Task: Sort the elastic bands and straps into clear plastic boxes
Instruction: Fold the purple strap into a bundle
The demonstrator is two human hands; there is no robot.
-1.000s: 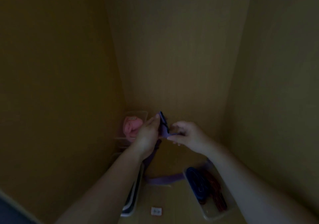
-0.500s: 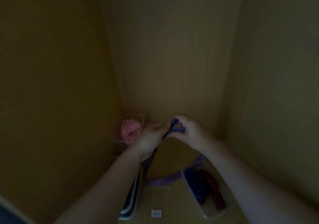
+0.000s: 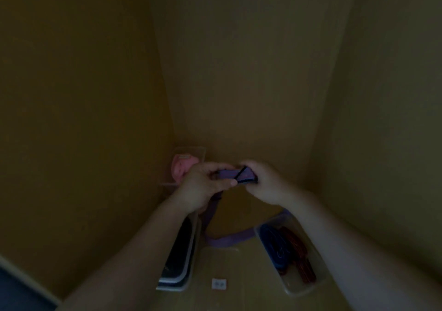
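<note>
The purple strap (image 3: pixel 228 173) is held up in the air between both hands, close to the back wall of a dim, wood-panelled nook. A short, flat length of it is stretched between them, with a black buckle (image 3: pixel 244 175) lying across it at the right end. The left hand (image 3: pixel 203 188) pinches the strap, with the thumb laid along its lower edge and the fingers curled behind. The right hand (image 3: pixel 267 183) has its fingers curled round the buckle end. From the left hand the rest of the strap drops down and trails in a loop across the wooden surface, running toward the right.

Below the hands, a long clear box on the left (image 3: pixel 194 246) holds something dark that I can't make out. A clear box on the right (image 3: pixel 300 288), set at an angle, holds a blue strap (image 3: pixel 272 246) and a reddish-brown strap (image 3: pixel 297 253) side by side. The end of the purple loop passes just behind this box. In the back left corner a third clear box (image 3: pixel 202 151) stands against the wall with a pink band (image 3: pixel 182 168) rolled up inside, partly hidden by the left hand. A small white label (image 3: pixel 218 284) sits low down between the two nearer boxes.
</note>
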